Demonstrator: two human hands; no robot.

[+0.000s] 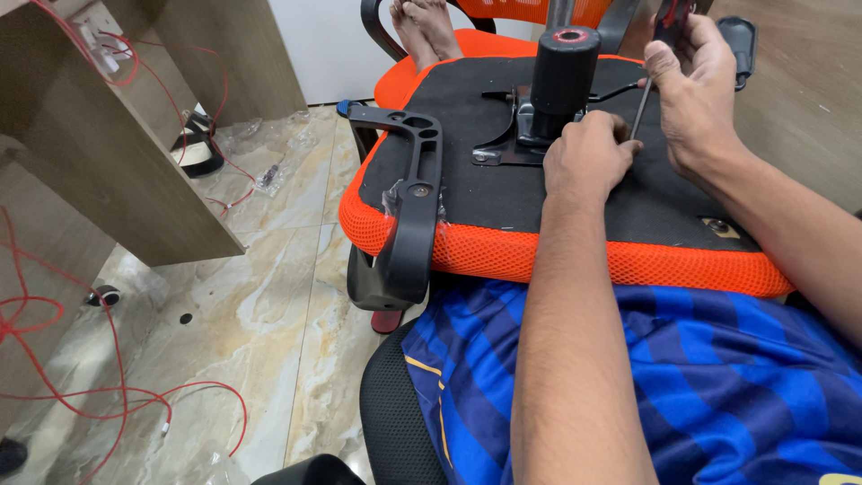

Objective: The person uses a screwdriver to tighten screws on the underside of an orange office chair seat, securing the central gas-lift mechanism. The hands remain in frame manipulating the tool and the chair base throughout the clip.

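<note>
Far left: wooden desk panel (108,153) with loose red wires (108,395) trailing over marble floor (269,296). Centre left: black armrest (409,207) bolted to the edge of an upturned orange mesh chair seat (557,256), laid across the lap so its black underside faces up within reach. Centre: tilt mechanism (530,126) with black gas-lift socket (564,67) upright on that underside. Left hand (588,157) pressed beside the plate, grip clenched, seemingly steadying a fastener hidden beneath the fingers. Right hand (691,90) grasping a screwdriver (642,103), shaft angled down toward the left fingertips. Top: another person's bare feet (426,27) beyond the seat.
</note>
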